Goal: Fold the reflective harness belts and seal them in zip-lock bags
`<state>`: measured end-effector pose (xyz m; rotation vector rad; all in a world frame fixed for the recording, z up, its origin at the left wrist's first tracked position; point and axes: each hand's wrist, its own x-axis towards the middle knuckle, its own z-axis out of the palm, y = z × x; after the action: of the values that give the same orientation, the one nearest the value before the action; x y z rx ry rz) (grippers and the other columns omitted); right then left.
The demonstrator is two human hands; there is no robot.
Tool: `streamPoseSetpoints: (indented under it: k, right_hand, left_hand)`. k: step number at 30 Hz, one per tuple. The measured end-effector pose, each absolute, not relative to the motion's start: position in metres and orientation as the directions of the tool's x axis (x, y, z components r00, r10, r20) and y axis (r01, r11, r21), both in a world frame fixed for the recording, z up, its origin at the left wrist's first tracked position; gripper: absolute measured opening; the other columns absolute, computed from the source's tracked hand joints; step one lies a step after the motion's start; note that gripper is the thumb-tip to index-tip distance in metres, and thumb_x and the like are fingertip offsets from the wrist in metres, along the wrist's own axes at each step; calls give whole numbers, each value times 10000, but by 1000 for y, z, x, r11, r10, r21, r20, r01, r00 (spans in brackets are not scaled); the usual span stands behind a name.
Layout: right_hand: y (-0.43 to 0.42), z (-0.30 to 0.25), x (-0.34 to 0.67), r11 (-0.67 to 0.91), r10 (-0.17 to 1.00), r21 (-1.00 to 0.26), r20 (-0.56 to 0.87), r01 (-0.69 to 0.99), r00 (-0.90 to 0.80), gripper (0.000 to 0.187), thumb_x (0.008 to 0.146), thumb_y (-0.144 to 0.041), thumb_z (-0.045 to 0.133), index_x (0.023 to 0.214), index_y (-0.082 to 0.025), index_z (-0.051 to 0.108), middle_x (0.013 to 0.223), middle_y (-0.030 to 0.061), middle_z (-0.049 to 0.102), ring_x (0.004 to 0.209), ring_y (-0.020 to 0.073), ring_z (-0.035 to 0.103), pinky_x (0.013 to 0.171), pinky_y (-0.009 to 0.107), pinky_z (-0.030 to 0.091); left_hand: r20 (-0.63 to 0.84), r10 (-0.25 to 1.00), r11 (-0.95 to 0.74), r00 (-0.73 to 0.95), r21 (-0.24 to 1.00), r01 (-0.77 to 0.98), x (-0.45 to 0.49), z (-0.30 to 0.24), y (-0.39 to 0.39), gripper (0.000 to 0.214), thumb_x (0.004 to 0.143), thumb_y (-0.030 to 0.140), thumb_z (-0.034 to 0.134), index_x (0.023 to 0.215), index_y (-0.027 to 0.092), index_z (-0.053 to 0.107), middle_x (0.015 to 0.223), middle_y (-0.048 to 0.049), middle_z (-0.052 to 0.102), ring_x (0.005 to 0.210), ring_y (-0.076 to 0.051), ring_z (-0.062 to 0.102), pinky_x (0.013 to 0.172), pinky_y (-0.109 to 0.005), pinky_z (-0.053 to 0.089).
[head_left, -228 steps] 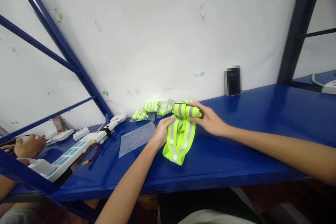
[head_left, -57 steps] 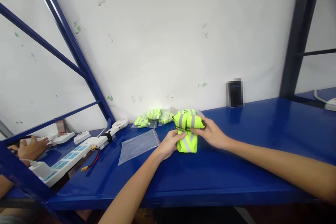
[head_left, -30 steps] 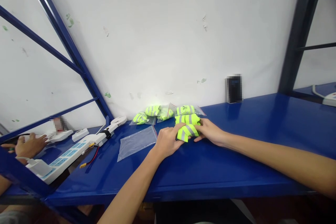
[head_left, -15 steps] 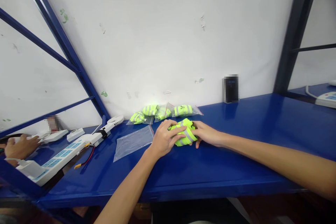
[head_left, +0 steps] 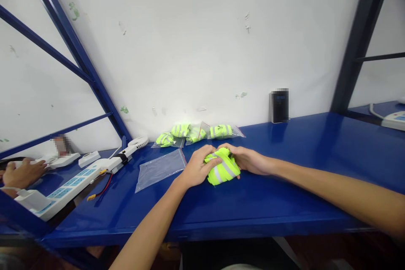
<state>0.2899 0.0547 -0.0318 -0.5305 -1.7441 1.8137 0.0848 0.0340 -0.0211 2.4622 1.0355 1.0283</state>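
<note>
Between my two hands is a neon-yellow reflective vest point(head_left: 224, 168), rolled into a compact bundle with grey stripes. My left hand point(head_left: 200, 165) grips its left side, thumb lying across the front. On the other side my right hand point(head_left: 248, 159) holds the bundle, its fingers partly hidden behind the fabric. A flat clear zip bag point(head_left: 161, 169) with a red seal line lies just left of my left hand. Against the wall rest several similar yellow bundles in clear bags, among them a bagged bundle point(head_left: 220, 131) at the right end of the row.
A long white power strip point(head_left: 71, 187) runs along the table's left edge, near a small white fan point(head_left: 139, 141) and a red-black cable with yellow connectors point(head_left: 103, 184). A dark box point(head_left: 280, 106) stands by the wall. Another person's hand point(head_left: 24, 174) is at far left.
The bundle has turned in my hands and sits slightly lower, showing more of its front. My left fingers have moved from its front to behind its top edge.
</note>
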Motion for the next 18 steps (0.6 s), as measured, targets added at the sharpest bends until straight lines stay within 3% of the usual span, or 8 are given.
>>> streamPoseSetpoints:
  k: [4,8,11,14,18]
  right_hand:
    - [47,-31,283,203,751,-979,148,13,-643,452,738,-452,705,1059,-225,482,885,-7,573,759,156,565,629,256,465]
    - [46,-35,280,346,771,-933,223,98,-596,496,694,-407,757,1054,-209,480,871,-6,569,774,169,546,649,272,443]
    - [48,-37,280,468,748,-874,314,131,-584,468,722,-396,735,1071,-214,482,871,-11,555,765,162,527,646,264,431]
    - [48,-38,280,569,725,-807,403,157,-559,420,766,-412,694,1078,-215,492,901,-5,563,800,171,529,686,272,431]
    - [47,-39,278,641,702,-749,485,167,-522,361,829,-417,629,1113,-226,513,1028,16,600,933,205,556,804,306,428]
  left_hand:
    - [458,748,-663,480,515,542,85,-24,36,346,930,421,436,717,159,514,651,36,455,620,-104,404,586,-231,303]
    - [463,744,-668,482,521,531,87,-26,36,370,944,417,405,713,154,521,631,43,442,596,-92,398,570,-227,294]
    - [512,733,-678,449,490,548,88,-26,36,281,945,389,422,904,164,585,743,24,553,666,-106,491,645,-236,361]
    - [549,714,-691,434,453,564,89,-27,36,308,946,354,430,1187,186,520,964,-26,634,838,-148,584,786,-274,427]
    - [587,657,-733,474,349,584,89,-32,38,337,957,310,400,1252,176,491,1206,-98,605,1114,-211,566,941,-339,436]
